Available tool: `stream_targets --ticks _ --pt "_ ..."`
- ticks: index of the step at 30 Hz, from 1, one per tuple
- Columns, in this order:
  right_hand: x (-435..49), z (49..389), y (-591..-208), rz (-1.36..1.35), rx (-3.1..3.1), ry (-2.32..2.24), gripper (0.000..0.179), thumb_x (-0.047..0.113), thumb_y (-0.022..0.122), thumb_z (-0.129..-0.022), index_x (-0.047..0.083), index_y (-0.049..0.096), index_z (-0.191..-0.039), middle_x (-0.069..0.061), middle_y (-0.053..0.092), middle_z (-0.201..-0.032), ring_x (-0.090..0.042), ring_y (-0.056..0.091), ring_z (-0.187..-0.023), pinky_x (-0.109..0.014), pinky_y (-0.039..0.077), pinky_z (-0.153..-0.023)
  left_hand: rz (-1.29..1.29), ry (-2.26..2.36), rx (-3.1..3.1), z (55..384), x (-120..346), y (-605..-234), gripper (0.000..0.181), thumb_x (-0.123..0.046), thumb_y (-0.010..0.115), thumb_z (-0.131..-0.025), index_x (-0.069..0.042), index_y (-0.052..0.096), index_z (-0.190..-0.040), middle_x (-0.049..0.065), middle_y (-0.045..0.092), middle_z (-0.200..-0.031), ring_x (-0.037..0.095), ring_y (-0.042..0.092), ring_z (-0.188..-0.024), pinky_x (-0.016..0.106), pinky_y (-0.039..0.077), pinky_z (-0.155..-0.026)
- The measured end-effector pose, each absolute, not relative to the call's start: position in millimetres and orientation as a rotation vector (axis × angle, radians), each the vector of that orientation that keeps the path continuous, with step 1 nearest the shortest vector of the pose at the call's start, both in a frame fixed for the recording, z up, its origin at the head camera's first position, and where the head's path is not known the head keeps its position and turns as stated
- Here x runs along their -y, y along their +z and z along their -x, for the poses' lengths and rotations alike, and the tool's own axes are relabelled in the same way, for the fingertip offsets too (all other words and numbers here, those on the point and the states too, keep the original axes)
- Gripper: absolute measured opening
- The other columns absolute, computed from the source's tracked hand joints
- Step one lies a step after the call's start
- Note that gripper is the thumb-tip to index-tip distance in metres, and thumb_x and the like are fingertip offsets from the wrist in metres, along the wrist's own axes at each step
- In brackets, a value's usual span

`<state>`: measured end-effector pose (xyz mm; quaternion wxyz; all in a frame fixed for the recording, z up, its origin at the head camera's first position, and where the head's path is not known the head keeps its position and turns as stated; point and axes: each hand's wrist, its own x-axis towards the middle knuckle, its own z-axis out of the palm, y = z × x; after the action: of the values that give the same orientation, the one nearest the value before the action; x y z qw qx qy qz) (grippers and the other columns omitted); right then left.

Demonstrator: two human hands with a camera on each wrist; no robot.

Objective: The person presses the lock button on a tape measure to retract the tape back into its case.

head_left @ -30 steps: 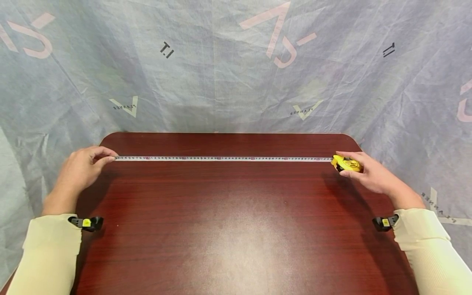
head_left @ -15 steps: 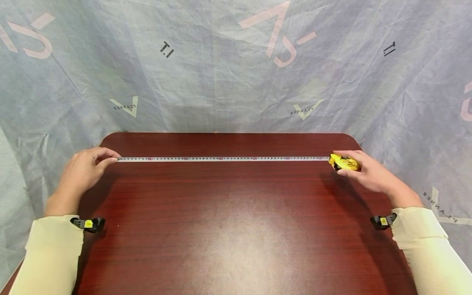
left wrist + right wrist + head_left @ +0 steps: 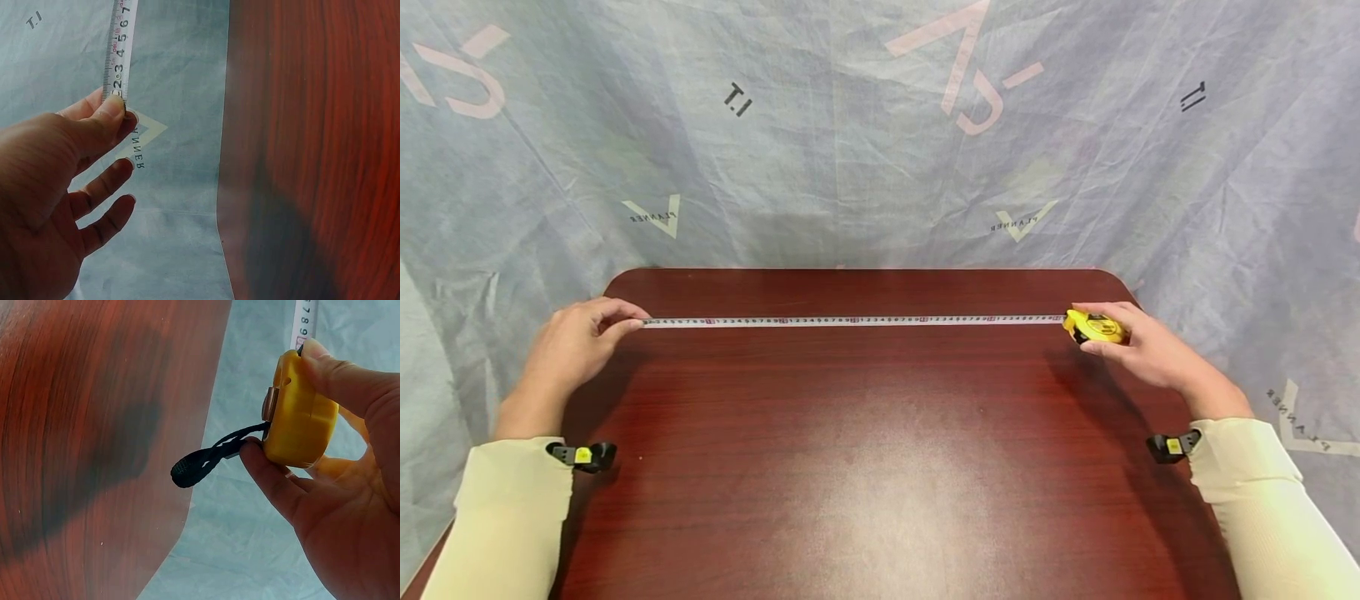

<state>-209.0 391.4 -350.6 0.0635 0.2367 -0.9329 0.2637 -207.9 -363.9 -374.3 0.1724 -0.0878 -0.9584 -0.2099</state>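
Observation:
A yellow tape measure [image 3: 1095,327] is gripped in my right hand [image 3: 1157,348]. Its white blade [image 3: 850,322] stretches straight and level across the far part of the table to my left hand [image 3: 574,346]. There the thumb and index finger pinch the blade's end, while the other fingers stay loosely spread in the left wrist view. The right wrist view shows the yellow case [image 3: 303,419] from its back, with the thumb near the blade's mouth. From the case hangs a black braided wrist strap [image 3: 200,461].
The dark red wooden table [image 3: 880,450] has rounded far corners. Behind it hangs a grey printed cloth [image 3: 842,150], which also covers both sides. Each wrist wears a small black camera [image 3: 597,457]. Shadows of the arms fall on the tabletop.
Both hands have drawn slightly inward, the right hand leftward and the left hand a little rightward. The stretch of blade between them is shorter than a second ago.

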Motion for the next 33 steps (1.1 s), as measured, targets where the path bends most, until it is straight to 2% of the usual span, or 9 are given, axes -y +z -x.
stream_targets --ticks 33 --pt "-374.9 211.5 -356.0 -0.735 2.822 0.804 0.058 0.010 0.079 -0.092 0.008 0.056 -0.146 -0.017 0.056 -0.133 -0.019 0.046 -0.108 -0.020 0.036 -0.084 0.339 -0.599 2.704 209.7 348.7 -375.3 0.012 -0.018 0.074 -0.098 -0.018 0.078 -0.109 0.007 0.073 -0.103 0.025 0.054 -0.079 0.045 0.039 -0.067"
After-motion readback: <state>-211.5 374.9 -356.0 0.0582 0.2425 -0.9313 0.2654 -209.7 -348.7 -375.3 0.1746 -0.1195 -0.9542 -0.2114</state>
